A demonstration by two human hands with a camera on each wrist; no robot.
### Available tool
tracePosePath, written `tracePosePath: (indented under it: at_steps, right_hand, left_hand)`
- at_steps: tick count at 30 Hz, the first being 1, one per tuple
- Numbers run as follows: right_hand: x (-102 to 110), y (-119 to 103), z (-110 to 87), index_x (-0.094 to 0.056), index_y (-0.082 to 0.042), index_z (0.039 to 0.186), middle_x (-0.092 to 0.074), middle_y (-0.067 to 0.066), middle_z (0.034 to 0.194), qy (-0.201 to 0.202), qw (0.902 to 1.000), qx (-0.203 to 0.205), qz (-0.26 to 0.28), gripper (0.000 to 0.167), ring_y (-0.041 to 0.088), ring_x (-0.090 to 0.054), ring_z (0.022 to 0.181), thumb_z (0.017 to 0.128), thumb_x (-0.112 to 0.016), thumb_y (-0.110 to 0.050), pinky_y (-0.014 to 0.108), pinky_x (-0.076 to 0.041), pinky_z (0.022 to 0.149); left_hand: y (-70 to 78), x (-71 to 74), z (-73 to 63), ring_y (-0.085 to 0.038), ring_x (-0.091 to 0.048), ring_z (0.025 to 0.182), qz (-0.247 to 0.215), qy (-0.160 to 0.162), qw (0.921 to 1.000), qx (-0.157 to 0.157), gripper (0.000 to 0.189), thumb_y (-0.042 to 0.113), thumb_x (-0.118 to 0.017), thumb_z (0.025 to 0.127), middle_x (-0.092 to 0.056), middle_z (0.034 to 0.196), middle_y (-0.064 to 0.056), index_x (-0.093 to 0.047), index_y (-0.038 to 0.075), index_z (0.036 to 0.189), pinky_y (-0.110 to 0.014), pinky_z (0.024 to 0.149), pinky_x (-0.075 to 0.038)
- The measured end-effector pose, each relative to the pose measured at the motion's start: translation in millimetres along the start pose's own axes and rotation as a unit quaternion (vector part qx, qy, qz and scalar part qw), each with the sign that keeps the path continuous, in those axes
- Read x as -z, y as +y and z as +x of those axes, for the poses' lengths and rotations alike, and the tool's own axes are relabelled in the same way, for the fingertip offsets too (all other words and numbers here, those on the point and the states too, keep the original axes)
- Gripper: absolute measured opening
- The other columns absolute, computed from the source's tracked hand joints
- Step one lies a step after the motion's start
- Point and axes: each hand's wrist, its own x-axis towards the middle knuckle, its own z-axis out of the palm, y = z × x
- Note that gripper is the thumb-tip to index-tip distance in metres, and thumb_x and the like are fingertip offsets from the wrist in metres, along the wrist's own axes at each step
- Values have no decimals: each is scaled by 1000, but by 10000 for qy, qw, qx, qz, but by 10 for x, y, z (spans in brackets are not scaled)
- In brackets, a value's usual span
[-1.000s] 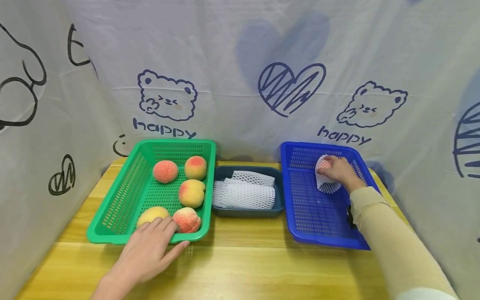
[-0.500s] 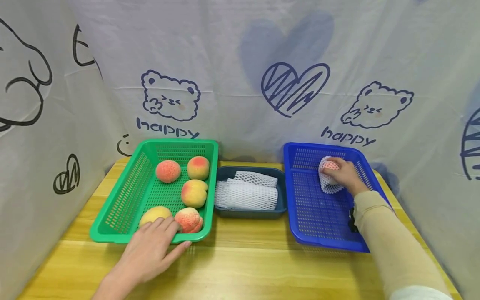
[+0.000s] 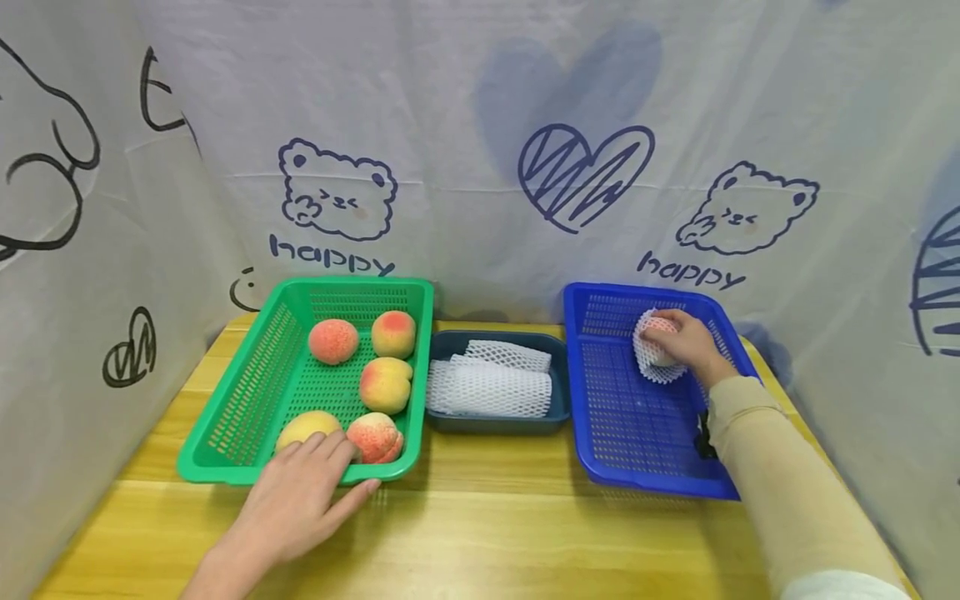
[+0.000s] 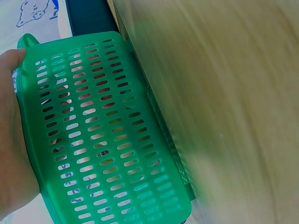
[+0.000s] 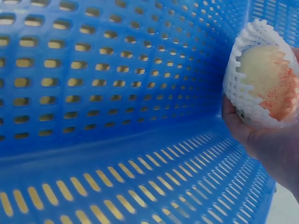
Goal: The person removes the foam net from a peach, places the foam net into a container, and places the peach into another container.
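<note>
In the head view, my left hand [image 3: 300, 496] rests over the front rim of the green basket [image 3: 225, 477]. Its fingers reach inside, beside a yellow peach [image 3: 307, 427] and a red-and-cream peach [image 3: 375, 437]; the thumb stays outside. The left wrist view shows that hand [image 4: 11, 140] along the rim, above the slotted wall [image 4: 93, 126]. Inside the blue basket [image 3: 622, 479], at its back right, my right hand [image 3: 690, 343] grips a peach [image 5: 266, 79] partly wrapped in a white foam net [image 5: 243, 100]. The net's open end leaves the peach's red-and-cream skin bare.
Between the baskets stands a dark blue tray [image 3: 480, 425] holding several white foam nets [image 3: 498, 392]. More peaches lie in the green basket, among them a pink one [image 3: 333, 342]. A patterned cloth [image 3: 450, 108] hangs behind the wooden table [image 3: 487, 533].
The right hand stays at the back right of the blue basket with the netted peach, shifting only slightly. The left hand remains on the green basket's rim. The head view sways a little.
</note>
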Motion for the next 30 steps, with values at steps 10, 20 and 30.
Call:
tracePosePath:
  at_steps: [10, 20, 30]
  right_hand:
    - [165, -297, -127, -49, -1, 149, -46, 32, 151, 244, 9994, 192, 136, 63, 47, -45, 137, 99, -64, -35, 58, -37, 113]
    - [274, -653, -299, -56, -11, 147, -50, 26, 149, 413, 9947, 696, 641, 58, 40, -50, 128, 96, -70, -35, 53, -43, 105]
    - [306, -1080, -685, -55, -17, 150, -46, 21, 154, 270, 9915, 974, 816, 58, 39, -48, 131, 96, -71, -32, 56, -44, 105]
  left_hand:
    - [-2, 7, 15, -11, -46, 76, 0, 63, 10000, -48, 33, 54, -67, 97, -50, 88, 8, -56, 23, 92, -31, 63, -41]
    - [1, 15, 6, -12, -47, 73, -81, -33, 9999, 68, 34, 55, -66, 97, -52, 89, 7, -57, 23, 94, -33, 64, -42]
    - [-2, -8, 14, -13, -47, 72, -103, 71, 9999, 39, 34, 54, -67, 97, -52, 89, 7, -57, 22, 94, -33, 64, -42]
